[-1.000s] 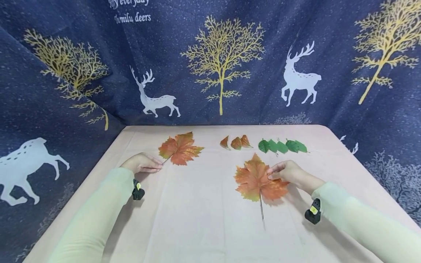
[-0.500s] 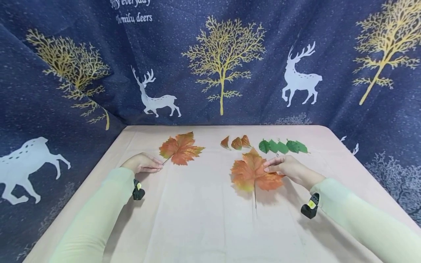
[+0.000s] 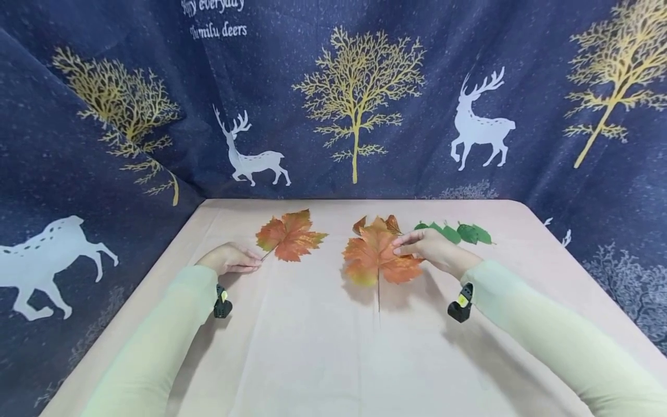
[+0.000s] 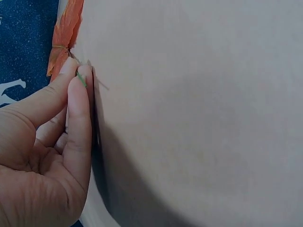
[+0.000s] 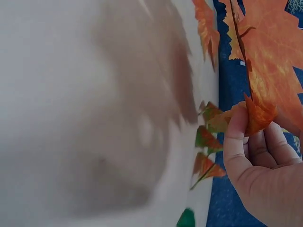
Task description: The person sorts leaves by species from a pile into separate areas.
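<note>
Now the right hand (image 3: 435, 250) pinches the large orange leaf (image 3: 376, 255) by its right edge, lifted above the table (image 3: 312, 347); the left hand (image 3: 229, 259) pinches the other leaf's (image 3: 289, 236) stem.

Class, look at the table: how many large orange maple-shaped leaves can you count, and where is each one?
2. One large orange leaf lies at the table's far left, its stem pinched by the left hand. The second leaf is held above the table centre by the right hand, partly hiding small orange leaves behind.

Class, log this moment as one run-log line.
left hand: pinches stem of left orange maple leaf | right hand: holds second orange maple leaf above pink table
</note>
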Available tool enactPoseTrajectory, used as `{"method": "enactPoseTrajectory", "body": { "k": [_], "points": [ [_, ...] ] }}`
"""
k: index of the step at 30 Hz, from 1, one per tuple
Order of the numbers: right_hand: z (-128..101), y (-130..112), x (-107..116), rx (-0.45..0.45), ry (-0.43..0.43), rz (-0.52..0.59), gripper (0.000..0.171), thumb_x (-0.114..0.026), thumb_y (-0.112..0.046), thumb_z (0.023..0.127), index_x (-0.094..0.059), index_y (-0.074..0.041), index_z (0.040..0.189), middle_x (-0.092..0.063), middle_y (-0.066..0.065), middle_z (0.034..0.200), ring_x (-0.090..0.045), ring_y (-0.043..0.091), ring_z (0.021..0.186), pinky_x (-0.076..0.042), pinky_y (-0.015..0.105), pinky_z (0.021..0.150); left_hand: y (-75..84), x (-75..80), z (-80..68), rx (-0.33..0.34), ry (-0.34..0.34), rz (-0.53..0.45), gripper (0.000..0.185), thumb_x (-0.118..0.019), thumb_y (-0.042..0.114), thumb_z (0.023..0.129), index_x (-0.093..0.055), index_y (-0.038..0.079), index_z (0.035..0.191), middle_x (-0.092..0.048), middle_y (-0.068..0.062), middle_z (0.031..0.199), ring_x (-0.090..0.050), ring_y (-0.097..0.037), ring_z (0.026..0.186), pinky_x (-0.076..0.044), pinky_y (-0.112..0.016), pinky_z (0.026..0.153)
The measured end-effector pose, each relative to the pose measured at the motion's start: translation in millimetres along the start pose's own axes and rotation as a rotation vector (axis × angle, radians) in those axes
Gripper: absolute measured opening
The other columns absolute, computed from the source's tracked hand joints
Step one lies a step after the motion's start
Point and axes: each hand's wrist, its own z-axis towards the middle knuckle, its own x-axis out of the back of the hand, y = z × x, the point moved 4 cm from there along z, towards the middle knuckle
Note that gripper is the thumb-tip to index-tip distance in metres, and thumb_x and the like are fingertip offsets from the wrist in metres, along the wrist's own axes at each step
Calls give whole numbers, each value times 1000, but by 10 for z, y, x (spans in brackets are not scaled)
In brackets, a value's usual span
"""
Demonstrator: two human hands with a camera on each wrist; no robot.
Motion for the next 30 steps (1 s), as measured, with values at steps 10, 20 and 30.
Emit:
{"method": "enactPoseTrajectory", "body": {
  "k": [10,20,30],
  "points": [
    [311,-357,-262,28,20,36,30,-74,-16,85,-69,-7,114,-71,-4,106,-62,18,107,-43,48,108,11,-32,-15,5,14,-33,43,-65,-3,89,-52,-16,128,-72,0,79,-68,-6,74,-58,-20,78],
    [688,-581,-607,37,2,21,25,-76,-15,84,-72,-9,108,-73,-3,95,-62,9,79,-54,28,73,-46,-33,-36,18,20,-40,46,-64,-4,89,-49,-15,131,-70,2,78,-67,-5,73,-58,-20,77],
    [1011,-600,-763,43,-22,51,21,-73,-13,86,-73,-11,107,-73,-2,94,-42,7,52,-39,33,65,-10,-34,-20,3,40,-34,44,-66,-3,88,-53,-15,128,-71,1,77,-67,-5,72,-58,-19,75]
  ]
}}
